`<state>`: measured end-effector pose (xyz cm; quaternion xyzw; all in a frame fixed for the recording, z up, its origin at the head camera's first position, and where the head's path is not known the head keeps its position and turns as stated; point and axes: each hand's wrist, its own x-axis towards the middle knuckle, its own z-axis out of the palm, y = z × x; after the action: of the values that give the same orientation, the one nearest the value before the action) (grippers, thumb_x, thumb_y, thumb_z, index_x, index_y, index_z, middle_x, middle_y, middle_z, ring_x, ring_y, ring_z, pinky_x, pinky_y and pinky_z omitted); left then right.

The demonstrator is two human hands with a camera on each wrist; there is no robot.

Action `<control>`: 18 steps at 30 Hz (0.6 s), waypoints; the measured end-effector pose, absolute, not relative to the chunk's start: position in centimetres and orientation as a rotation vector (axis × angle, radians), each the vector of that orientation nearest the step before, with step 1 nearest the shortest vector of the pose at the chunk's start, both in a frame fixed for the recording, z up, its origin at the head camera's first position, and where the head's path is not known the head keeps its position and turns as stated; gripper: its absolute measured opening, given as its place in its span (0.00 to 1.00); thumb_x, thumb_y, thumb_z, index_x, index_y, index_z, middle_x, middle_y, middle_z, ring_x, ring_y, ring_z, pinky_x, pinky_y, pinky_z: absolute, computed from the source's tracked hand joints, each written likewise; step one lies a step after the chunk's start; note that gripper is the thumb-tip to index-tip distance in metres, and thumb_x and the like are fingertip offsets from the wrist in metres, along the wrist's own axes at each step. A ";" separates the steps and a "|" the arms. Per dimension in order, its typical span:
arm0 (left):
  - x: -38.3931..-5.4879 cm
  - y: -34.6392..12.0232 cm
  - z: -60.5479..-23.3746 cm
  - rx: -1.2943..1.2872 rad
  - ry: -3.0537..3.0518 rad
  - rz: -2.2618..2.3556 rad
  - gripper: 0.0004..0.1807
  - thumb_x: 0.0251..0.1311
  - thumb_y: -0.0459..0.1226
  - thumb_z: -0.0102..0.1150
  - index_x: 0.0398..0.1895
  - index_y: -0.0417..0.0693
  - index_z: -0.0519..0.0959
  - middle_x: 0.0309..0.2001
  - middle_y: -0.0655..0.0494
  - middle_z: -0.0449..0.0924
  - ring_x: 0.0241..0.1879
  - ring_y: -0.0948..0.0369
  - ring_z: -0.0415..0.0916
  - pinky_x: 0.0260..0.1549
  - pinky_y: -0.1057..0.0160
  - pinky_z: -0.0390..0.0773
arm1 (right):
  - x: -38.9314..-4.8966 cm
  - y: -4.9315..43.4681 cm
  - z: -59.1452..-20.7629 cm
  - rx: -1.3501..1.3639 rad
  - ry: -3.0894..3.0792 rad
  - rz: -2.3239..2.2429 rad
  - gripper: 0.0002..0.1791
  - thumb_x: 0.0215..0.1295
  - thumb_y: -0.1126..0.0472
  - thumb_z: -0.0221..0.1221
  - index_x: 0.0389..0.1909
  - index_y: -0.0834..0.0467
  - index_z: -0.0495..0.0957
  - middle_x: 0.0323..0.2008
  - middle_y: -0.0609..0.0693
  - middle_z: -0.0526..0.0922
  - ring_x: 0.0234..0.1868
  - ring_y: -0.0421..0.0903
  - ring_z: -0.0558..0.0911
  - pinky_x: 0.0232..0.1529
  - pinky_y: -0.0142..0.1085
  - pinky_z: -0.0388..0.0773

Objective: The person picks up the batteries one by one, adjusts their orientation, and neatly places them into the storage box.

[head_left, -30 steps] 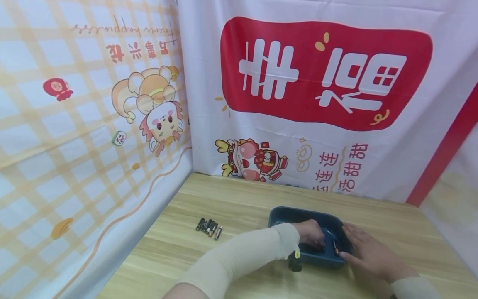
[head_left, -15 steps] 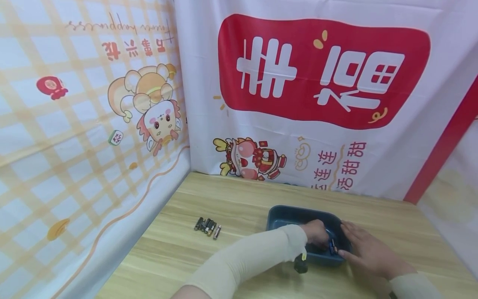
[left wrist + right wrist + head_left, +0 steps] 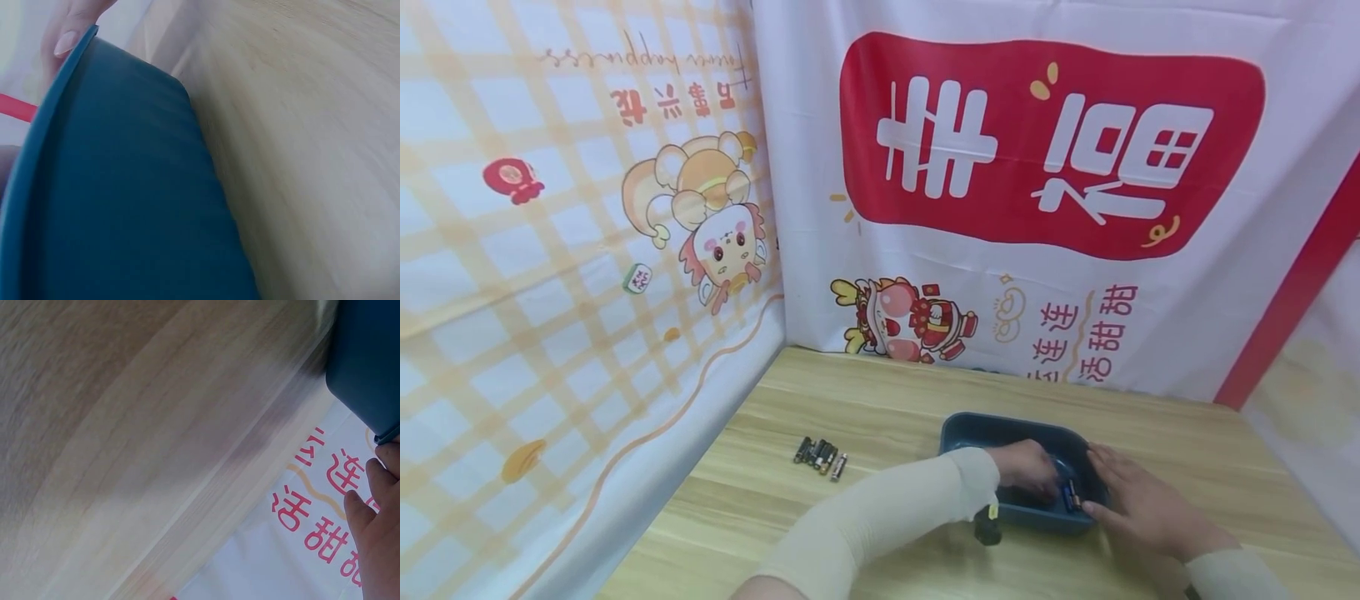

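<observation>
Just over the near side of the blue plastic bin, a black wrist camera hangs below the left cuff; the wrist is best carried high enough that it does not snag the rim. At the bin's right end the right hand rests spread, thumb and fingers lying along the rim. That is a good brace, and light, even pressure should stop the bin sliding without tipping it.

Inside the bin, by that same end, what look like two cylindrical batteries lie side by side, one blue, one copper-ended. The left hand reaches into the bin just left of them, fingers bunched low; whether they pinch anything I cannot tell. Cylinders will probably roll, so handle each by mid-barrel with the fingertips, lengthwise to its neighbour, and let go only once it sits flat.

Well left of the bin, on the wooden table, lie a tight cluster of batteries and a silvery battery just beside it; the left forearm should pass clear of both.
</observation>
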<state>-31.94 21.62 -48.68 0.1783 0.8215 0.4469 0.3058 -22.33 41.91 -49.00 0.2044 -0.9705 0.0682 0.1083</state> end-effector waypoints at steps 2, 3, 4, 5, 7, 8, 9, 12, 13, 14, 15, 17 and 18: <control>-32.3 20.9 -48.6 0.494 2.098 1.220 0.01 0.58 0.29 0.62 0.33 0.40 0.82 0.28 0.51 0.81 0.27 0.57 0.81 0.29 0.61 0.83 | -22.4 42.0 -49.0 0.606 -2.850 0.189 0.43 0.65 0.36 0.56 0.67 0.67 0.65 0.70 0.61 0.62 0.69 0.62 0.61 0.71 0.29 0.35; -32.4 20.5 -48.5 0.503 2.069 1.231 0.02 0.58 0.29 0.62 0.34 0.40 0.82 0.29 0.50 0.81 0.28 0.56 0.81 0.29 0.61 0.84 | -22.4 42.0 -49.0 0.601 -2.853 0.194 0.43 0.65 0.36 0.56 0.67 0.67 0.65 0.70 0.61 0.62 0.69 0.62 0.61 0.70 0.27 0.34; -32.4 20.1 -48.4 0.512 2.036 1.244 0.03 0.58 0.28 0.62 0.35 0.40 0.82 0.29 0.49 0.82 0.28 0.56 0.81 0.29 0.60 0.84 | -22.4 42.0 -48.9 0.600 -2.855 0.190 0.43 0.65 0.36 0.56 0.67 0.66 0.65 0.70 0.61 0.62 0.69 0.62 0.61 0.72 0.32 0.37; -32.4 19.6 -48.2 0.518 2.016 1.249 0.03 0.59 0.29 0.62 0.35 0.40 0.82 0.30 0.49 0.82 0.29 0.55 0.81 0.29 0.59 0.84 | -22.4 42.0 -48.8 0.597 -2.857 0.187 0.43 0.65 0.36 0.56 0.67 0.66 0.65 0.70 0.61 0.62 0.69 0.62 0.62 0.73 0.37 0.41; -32.4 18.7 -47.7 0.536 1.994 1.246 0.03 0.60 0.30 0.61 0.36 0.40 0.83 0.31 0.48 0.82 0.29 0.55 0.82 0.29 0.59 0.85 | -22.4 42.0 -48.7 0.588 -2.869 0.187 0.44 0.65 0.36 0.56 0.68 0.66 0.65 0.70 0.61 0.63 0.69 0.61 0.61 0.71 0.50 0.53; -32.4 18.2 -47.5 0.540 1.990 1.246 0.03 0.61 0.30 0.61 0.35 0.41 0.83 0.31 0.48 0.82 0.30 0.55 0.82 0.29 0.59 0.85 | -22.4 42.0 -48.6 0.589 -2.874 0.184 0.44 0.65 0.35 0.55 0.68 0.66 0.65 0.70 0.61 0.63 0.69 0.62 0.62 0.70 0.52 0.54; -32.3 17.6 -47.3 0.546 1.982 1.253 0.03 0.61 0.30 0.60 0.35 0.41 0.83 0.32 0.48 0.82 0.30 0.55 0.82 0.29 0.59 0.85 | -22.4 41.9 -48.6 0.583 -2.880 0.180 0.44 0.64 0.35 0.55 0.68 0.66 0.65 0.70 0.61 0.63 0.69 0.62 0.62 0.67 0.56 0.59; -32.3 16.0 -46.6 0.565 1.958 1.274 0.04 0.61 0.28 0.59 0.36 0.40 0.83 0.34 0.46 0.83 0.30 0.54 0.82 0.30 0.58 0.85 | -22.4 41.8 -48.6 0.581 -2.893 0.176 0.45 0.64 0.34 0.55 0.67 0.66 0.65 0.69 0.61 0.63 0.68 0.62 0.62 0.64 0.59 0.63; -32.3 15.4 -46.4 0.573 1.949 1.287 0.04 0.61 0.28 0.59 0.36 0.40 0.82 0.34 0.45 0.83 0.30 0.54 0.82 0.30 0.58 0.85 | -22.4 41.8 -48.6 0.582 -2.892 0.170 0.45 0.64 0.34 0.55 0.67 0.66 0.65 0.69 0.61 0.63 0.68 0.62 0.62 0.64 0.59 0.63; -32.3 14.9 -46.2 0.580 1.940 1.299 0.04 0.61 0.27 0.59 0.36 0.40 0.82 0.35 0.44 0.83 0.31 0.53 0.82 0.30 0.58 0.85 | -22.3 41.7 -48.6 0.578 -2.896 0.170 0.45 0.64 0.34 0.55 0.67 0.66 0.65 0.69 0.62 0.63 0.68 0.62 0.62 0.64 0.59 0.62; -32.3 14.4 -46.0 0.588 1.933 1.311 0.04 0.61 0.27 0.59 0.37 0.39 0.82 0.35 0.43 0.83 0.31 0.53 0.82 0.30 0.58 0.85 | -22.3 41.7 -48.6 0.567 -2.903 0.173 0.45 0.64 0.33 0.55 0.68 0.66 0.65 0.70 0.61 0.63 0.69 0.62 0.62 0.65 0.58 0.62; -32.4 13.5 -45.7 0.604 1.920 1.333 0.04 0.61 0.27 0.58 0.37 0.39 0.82 0.36 0.42 0.83 0.31 0.53 0.82 0.31 0.57 0.85 | -22.3 41.7 -48.6 0.562 -2.902 0.170 0.45 0.64 0.33 0.55 0.68 0.66 0.65 0.70 0.61 0.63 0.69 0.62 0.62 0.65 0.58 0.62; -32.5 13.1 -45.5 0.612 1.919 1.342 0.04 0.62 0.27 0.58 0.37 0.38 0.81 0.37 0.42 0.83 0.31 0.53 0.82 0.31 0.57 0.85 | -22.3 41.7 -48.6 0.563 -2.895 0.173 0.45 0.64 0.34 0.55 0.68 0.66 0.65 0.70 0.61 0.63 0.69 0.62 0.62 0.64 0.59 0.63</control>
<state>-32.50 13.07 -45.55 0.2366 0.7419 0.5187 0.3529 -22.27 41.71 -48.61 0.1898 -0.9756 0.0584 0.0936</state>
